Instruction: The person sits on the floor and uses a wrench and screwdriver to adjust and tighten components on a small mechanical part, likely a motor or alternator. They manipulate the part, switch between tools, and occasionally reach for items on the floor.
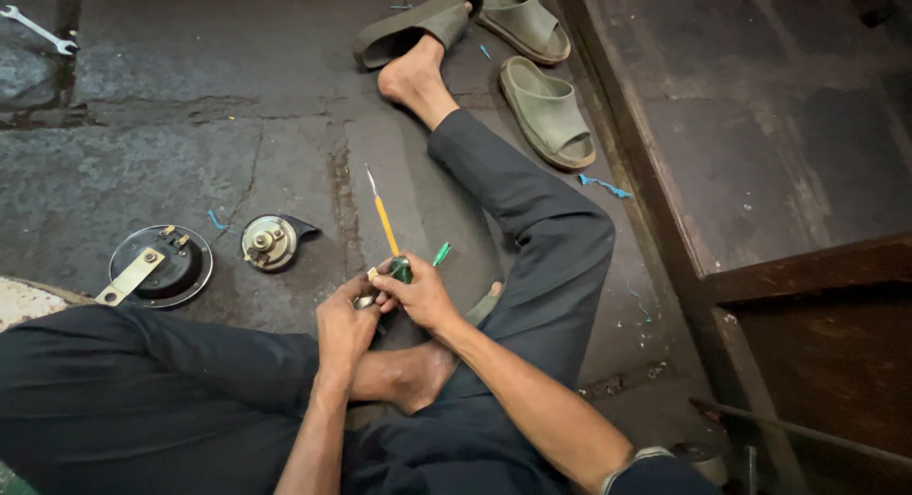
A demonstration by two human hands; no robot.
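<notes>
1. My right hand (423,295) grips the thin yellow-shafted screwdriver (385,221) by its green handle, tip toward 12 o'clock.
2. My left hand (344,316) pinches a small metal part (365,302), at 9 o'clock of the handle.
3. Screwdriver seems light, stiff; handle offers the best hold.

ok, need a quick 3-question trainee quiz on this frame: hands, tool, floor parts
1. True or false: the screwdriver points its tip away from the person.
2. Multiple choice: the round black horn part lies (A) left of the hands, (B) on the wooden ledge, (C) beside the sandals.
3. What does the left hand pinch?

Key
1. True; the right hand grips its green handle.
2. A, next to the smaller metal disc.
3. A small metal piece; its kind is too small to tell.
</notes>
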